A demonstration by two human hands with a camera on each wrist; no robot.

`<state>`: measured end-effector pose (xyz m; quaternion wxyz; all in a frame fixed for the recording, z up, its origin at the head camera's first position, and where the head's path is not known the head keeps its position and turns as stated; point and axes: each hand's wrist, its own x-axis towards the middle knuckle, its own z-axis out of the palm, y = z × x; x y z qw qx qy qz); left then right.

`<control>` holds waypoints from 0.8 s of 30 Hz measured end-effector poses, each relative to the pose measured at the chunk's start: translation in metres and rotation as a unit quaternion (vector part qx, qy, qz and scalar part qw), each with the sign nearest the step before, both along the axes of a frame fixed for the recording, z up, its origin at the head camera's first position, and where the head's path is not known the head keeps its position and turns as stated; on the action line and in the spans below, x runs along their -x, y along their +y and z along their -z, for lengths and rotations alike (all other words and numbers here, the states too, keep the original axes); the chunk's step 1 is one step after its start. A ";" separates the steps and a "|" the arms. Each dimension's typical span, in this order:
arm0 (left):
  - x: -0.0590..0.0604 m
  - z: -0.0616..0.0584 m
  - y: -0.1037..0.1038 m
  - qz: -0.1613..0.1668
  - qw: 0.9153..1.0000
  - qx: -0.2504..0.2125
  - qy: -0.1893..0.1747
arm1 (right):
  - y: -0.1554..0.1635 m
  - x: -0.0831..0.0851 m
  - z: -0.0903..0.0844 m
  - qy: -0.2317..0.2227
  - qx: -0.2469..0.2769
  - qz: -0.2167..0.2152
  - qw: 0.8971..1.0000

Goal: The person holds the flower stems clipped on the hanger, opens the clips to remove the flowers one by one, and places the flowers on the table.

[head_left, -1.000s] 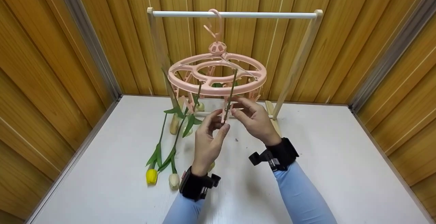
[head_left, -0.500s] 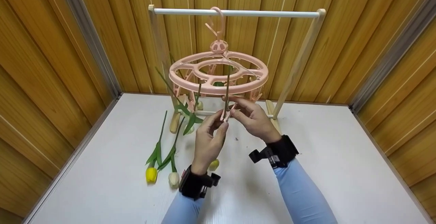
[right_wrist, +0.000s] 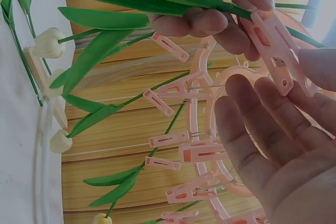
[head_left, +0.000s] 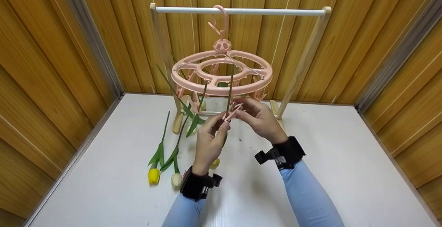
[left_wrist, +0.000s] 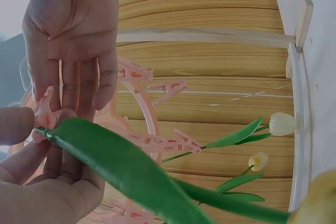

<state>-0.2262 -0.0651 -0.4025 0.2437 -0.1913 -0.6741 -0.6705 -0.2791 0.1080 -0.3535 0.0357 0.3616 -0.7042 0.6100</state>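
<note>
Pinching tulip stem (head_left: pixel 229 94) | upright, bloom down | in pink clip (head_left: pixel 230 113)

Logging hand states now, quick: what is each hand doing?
Left hand: pinching the tulip stem.
Right hand: pinching the pink clip on the hanger.
</note>
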 end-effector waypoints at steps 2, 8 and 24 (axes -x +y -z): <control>0.001 0.000 -0.002 0.000 1.000 0.004 -0.002 | 0.001 0.000 0.000 0.001 0.000 0.005 1.000; 0.002 -0.002 -0.008 0.017 1.000 0.005 -0.013 | 0.002 0.000 -0.001 0.023 -0.003 0.011 1.000; 0.002 -0.004 -0.027 0.019 0.997 0.075 -0.024 | 0.004 -0.004 0.000 0.013 0.009 0.017 1.000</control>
